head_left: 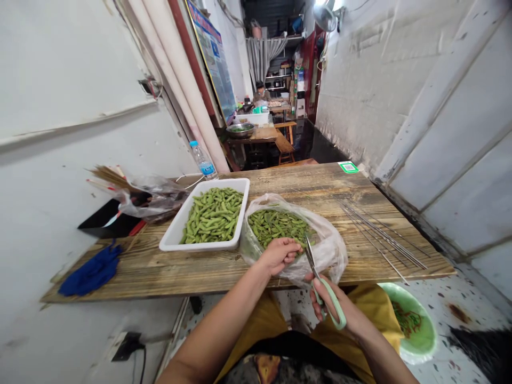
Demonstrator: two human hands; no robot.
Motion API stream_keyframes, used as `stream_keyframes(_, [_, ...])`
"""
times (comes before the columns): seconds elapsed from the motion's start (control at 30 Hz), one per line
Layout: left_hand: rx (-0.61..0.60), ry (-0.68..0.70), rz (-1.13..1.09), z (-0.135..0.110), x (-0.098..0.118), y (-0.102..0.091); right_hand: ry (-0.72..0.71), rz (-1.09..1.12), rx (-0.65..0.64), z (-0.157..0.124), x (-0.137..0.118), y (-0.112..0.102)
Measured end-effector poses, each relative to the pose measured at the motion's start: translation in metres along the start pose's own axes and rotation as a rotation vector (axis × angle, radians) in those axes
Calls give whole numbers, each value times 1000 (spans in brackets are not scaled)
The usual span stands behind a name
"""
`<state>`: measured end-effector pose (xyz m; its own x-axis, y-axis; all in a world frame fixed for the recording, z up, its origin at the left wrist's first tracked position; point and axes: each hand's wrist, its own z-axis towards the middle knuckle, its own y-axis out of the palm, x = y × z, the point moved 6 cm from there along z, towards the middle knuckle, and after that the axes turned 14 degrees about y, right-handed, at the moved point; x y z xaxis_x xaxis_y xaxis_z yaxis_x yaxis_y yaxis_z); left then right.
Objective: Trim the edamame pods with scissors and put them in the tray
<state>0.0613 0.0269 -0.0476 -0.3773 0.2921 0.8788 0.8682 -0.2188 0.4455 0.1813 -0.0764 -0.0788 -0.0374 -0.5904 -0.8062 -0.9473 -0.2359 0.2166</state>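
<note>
My left hand [282, 254] is closed in a pinch over the near side of a clear plastic bag, its fingertips on an edamame pod mostly hidden by the fingers. In my right hand [330, 298] is a pair of scissors [328, 298] with pale green handles, the blades pointing up beside the left fingertips. Edamame pods [276, 224] fill the opened plastic bag [330, 242] in front of me. To its left stands a white tray [172, 247] heaped with plumper-looking edamame pods [216, 213].
Metal skewers [384, 242] lie on the wooden table [160, 277] at right. Behind the tray stands a water bottle [204, 162]. A blue cloth [90, 271] and black box [112, 218] are at left. A green basin [420, 325] sits below right. A person [261, 93] sits far back.
</note>
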Motion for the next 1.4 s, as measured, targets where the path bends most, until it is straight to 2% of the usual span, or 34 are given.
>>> stream_keyframes(0.13, [51, 43, 53, -3, -1, 2, -9, -46, 17, -2, -2, 0])
stream_keyframes(0.4, [14, 114, 234, -5, 0, 5, -13, -48, -4, -4, -6, 0])
stream_keyframes(0.87, [-26, 25, 155, -10, 4, 11, -14, -41, 6, -9, -18, 3])
stream_keyframes(1.03, [-39, 8, 161, -9, 0, 13, 57, -38, 34, -6, -14, -3])
stream_keyframes(1.1, [-36, 21, 201, -10, 5, 10, 73, -41, 43, -5, -13, -4])
stream_keyframes(1.17, [23, 102, 300, -12, 25, -1, 55, -16, 48, -4, -15, -4])
stream_keyframes(1.2, [91, 188, 387, -14, 43, -13, 42, 4, 56, -4, -16, -4])
stream_keyframes(1.27, [316, 442, 659, -24, 93, -45, 31, 35, 67, -5, -19, -4])
stream_keyframes(1.33, [617, 684, 1048, -44, 148, -78, 46, 39, 68, -7, -20, -3])
stream_keyframes(1.37, [752, 717, 1252, -53, 168, -92, 54, 36, 64, -8, -21, -3])
stream_keyframes(1.4, [797, 689, 1446, -56, 182, -103, 61, 35, 59, -9, -21, -3])
